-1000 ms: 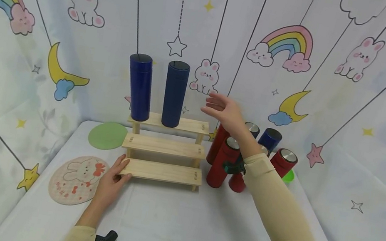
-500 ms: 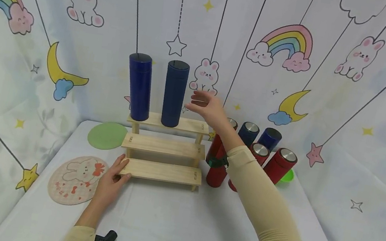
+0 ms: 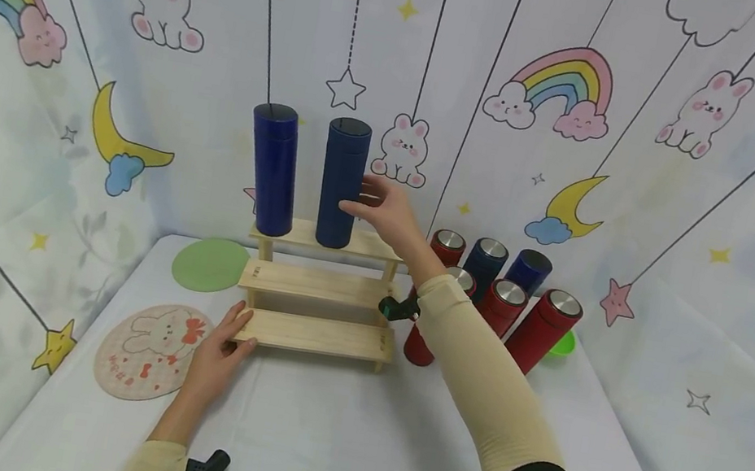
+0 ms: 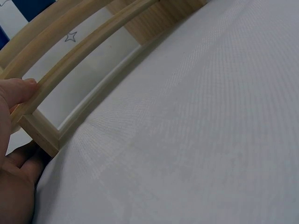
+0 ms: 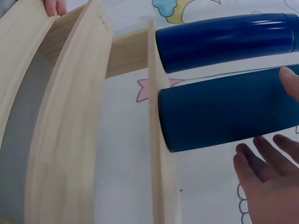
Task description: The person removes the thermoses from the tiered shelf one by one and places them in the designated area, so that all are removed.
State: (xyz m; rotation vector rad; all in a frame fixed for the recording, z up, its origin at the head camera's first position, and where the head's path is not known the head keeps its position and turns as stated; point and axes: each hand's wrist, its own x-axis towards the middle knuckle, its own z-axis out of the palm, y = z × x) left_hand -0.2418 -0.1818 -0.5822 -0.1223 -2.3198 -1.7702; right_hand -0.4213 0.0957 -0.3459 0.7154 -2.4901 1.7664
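A three-tier wooden rack (image 3: 321,286) stands on the white table. On its top tier, a bright blue thermos (image 3: 272,173) is at the left and a dark blue thermos (image 3: 339,188) is right of it, both upright. My right hand (image 3: 389,208) is at the dark one's right side, thumb in front of it and fingers spread beside it; in the right wrist view the fingertips (image 5: 259,142) lie close along its side, and firm contact cannot be seen. My left hand (image 3: 220,351) holds the left end of the bottom tier, thumb (image 4: 21,91) over the board.
Several red and blue thermoses stand close together right of the rack, including a red thermos (image 3: 543,332) at their right. A light green round mat (image 3: 210,265) and a pink rabbit mat (image 3: 142,363) lie left. A bright green item (image 3: 563,345) shows behind the red one.
My right hand has moved left from beside the thermos group to the dark blue thermos. My left hand stays on the rack, and both top-tier thermoses remain in place.
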